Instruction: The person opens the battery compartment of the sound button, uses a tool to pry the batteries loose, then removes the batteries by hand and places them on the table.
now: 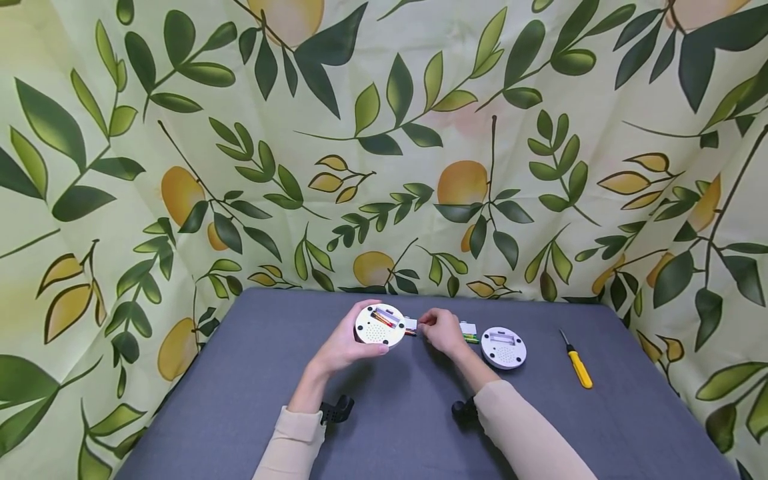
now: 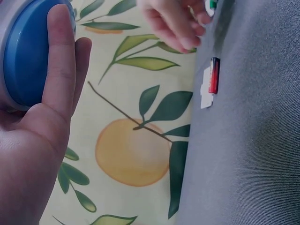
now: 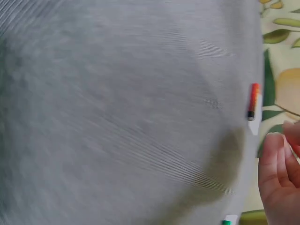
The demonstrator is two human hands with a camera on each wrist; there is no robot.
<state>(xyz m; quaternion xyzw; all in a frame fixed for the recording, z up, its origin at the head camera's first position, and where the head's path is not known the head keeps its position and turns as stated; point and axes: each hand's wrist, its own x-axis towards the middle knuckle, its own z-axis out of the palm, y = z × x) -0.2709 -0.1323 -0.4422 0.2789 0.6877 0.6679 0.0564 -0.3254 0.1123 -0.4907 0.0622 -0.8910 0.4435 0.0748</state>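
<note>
My left hand [image 1: 345,340] grips a round white device [image 1: 373,333] by its rim, the underside facing me. A battery [image 1: 381,320] lies in its uncovered compartment; small holes and dark feet dot the underside. From the left wrist, the blue face [image 2: 28,56] of the device shows behind the fingers. To its right, my right hand [image 1: 445,331] is raised near the table's back edge, thumb and fingertips together. The right wrist view shows a red battery [image 3: 294,148] pinched there, mostly cut off by the frame. Another red-and-black battery [image 3: 253,101] lies by a white cover [image 2: 205,91].
Right of my right hand lie green batteries [image 1: 471,338] by a white piece [image 1: 468,327]. A second round white device [image 1: 503,348] rests underside up, its compartment uncovered. Farther right is a yellow-handled screwdriver [image 1: 577,363]. A leaf-patterned curtain [image 1: 384,167] hangs behind the grey table [image 1: 396,427].
</note>
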